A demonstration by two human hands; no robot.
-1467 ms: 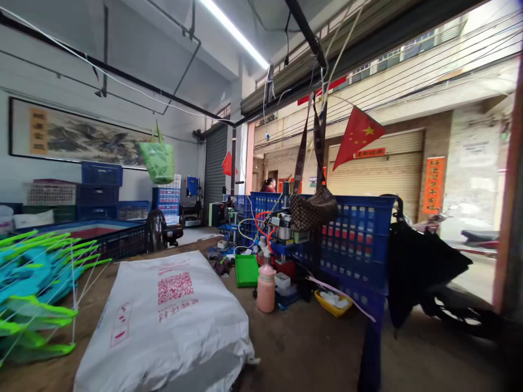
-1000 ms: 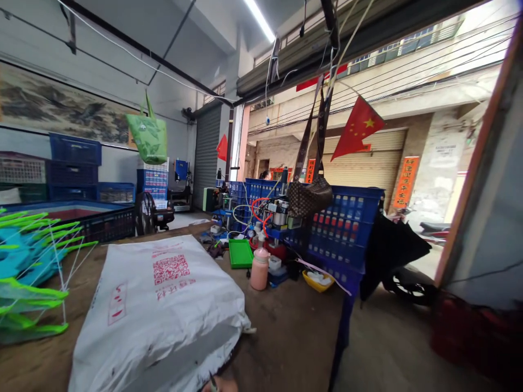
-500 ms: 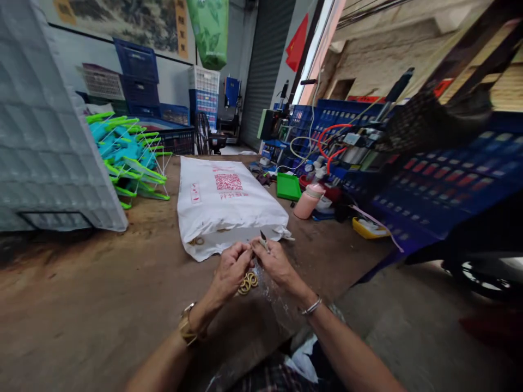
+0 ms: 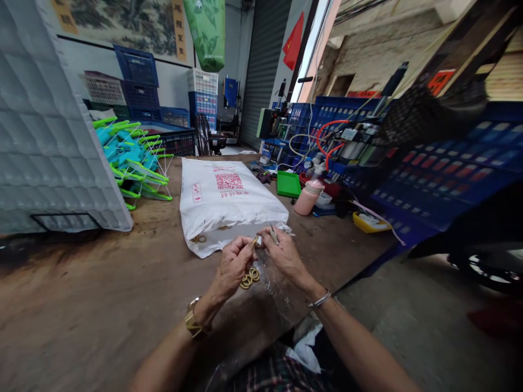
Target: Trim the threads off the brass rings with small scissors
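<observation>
Pinched between the thumb and fingers of my left hand is a brass-coloured ring. My right hand, just beside it, is closed around a small pointed metal tool; its kind I cannot make out. Below my hands several brass-coloured rings lie in a small heap on the brown table. Thin clear plastic shreds are scattered to their right. Beyond my hands lies a white woven sack with red print, its mouth towards me and more rings inside.
To the left stand a grey ribbed panel and a pile of green and blue plastic parts. At the right are a pink bottle, a green tray, a yellow tray and a tabletop device with orange tubing.
My hands have moved slightly apart, and the ring in my left fingers now shows. The tool in my right hand has turned a little. The camera view has shifted slightly.
</observation>
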